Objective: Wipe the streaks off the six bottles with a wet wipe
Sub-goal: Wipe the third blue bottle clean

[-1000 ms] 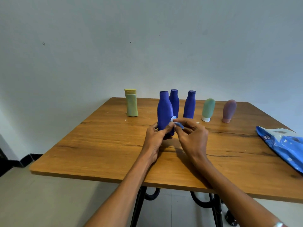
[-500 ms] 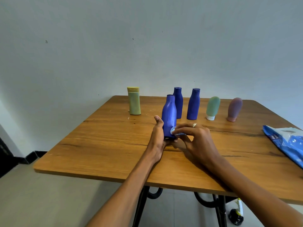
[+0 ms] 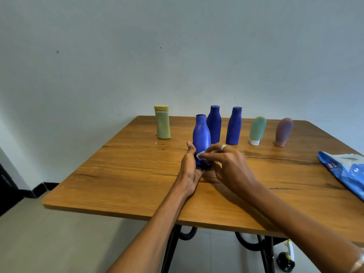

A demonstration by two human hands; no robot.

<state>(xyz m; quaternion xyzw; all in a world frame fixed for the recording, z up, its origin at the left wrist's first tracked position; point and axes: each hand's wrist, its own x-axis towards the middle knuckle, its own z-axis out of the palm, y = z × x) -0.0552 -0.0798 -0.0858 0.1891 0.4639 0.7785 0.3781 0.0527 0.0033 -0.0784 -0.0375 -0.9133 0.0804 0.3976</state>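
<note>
On the wooden table (image 3: 126, 174), far left of the back row, a yellow-green bottle (image 3: 162, 122) stands upright with its cap on top, well apart from the rest; next along, pulled forward toward the camera, a blue bottle (image 3: 201, 135) stands on the tabletop with the left hand (image 3: 190, 170) cupped against its lower left side, thumb up along the body, fingers curled round the base — a loose wrap, not a tight squeeze; just right of it the right hand (image 3: 229, 164) pinches a small white wet wipe (image 3: 201, 156) between thumb and fingertips and presses it on the lower front of that same bottle, a ring (image 3: 223, 147) showing on one finger; streaks on the bottle too small to make out; behind the held bottle a second blue bottle (image 3: 214, 123) stands upright, partly overlapped by it in view, and a third blue bottle (image 3: 234, 126) stands just to its right; further right a pale green tube (image 3: 257, 129) stands on its white cap, then a mauve tube (image 3: 283, 131) also cap-down, near each other but apart; at the right table edge a blue wipe packet (image 3: 346, 172) lies flat, partly cut off by the frame — wall behind is plain
</note>
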